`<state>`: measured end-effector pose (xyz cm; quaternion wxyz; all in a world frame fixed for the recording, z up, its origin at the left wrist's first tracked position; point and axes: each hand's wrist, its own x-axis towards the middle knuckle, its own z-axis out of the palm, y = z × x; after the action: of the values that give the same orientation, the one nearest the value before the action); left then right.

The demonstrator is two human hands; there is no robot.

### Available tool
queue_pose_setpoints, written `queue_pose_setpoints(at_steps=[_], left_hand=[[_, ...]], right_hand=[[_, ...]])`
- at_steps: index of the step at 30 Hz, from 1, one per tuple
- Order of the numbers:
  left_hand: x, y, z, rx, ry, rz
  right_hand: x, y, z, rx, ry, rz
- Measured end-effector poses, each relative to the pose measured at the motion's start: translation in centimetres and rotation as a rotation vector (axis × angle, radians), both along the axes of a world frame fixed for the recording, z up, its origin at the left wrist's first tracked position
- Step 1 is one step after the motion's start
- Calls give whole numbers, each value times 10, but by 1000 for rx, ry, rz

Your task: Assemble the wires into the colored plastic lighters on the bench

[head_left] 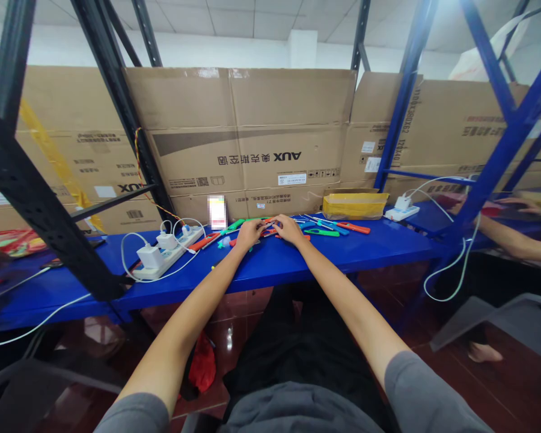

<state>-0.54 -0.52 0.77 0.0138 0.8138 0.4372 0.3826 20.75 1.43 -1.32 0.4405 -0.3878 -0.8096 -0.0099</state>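
Note:
Both of my hands meet over the blue table (pixel 365 255), their fingertips close together around a small, thin, dark part. My left hand (pixel 251 232) is closed on it from the left, and my right hand (pixel 288 228) pinches it from the right; the fingers hide most of it. Orange, green and blue plastic handles with metal rods lie around the hands. Among them are an orange one (pixel 354 228) and a green one (pixel 321 232) on the right, and another orange one (pixel 203 242) on the left.
A white power strip (pixel 165 260) with chargers and cables lies at the left. A lit phone (pixel 217 213) leans on the cardboard (pixel 261 144) behind. A yellow-taped box (pixel 355 205) stands at the back right. Blue posts rise at the right; another person's arm (pixel 514 240) is beyond.

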Motion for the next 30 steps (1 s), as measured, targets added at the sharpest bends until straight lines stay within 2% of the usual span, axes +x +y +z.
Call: queue_pose_setpoints(at_steps=[6, 20, 30], left_hand=[[3, -2, 0, 7, 23, -43], [3, -5, 4, 34, 1, 36], [6, -8, 2, 33, 36, 41]], right_hand=[[-2, -5, 2, 46, -109, -64], [-1, -4, 3, 26, -59, -162], [-3, -6, 3, 22, -51, -158]])
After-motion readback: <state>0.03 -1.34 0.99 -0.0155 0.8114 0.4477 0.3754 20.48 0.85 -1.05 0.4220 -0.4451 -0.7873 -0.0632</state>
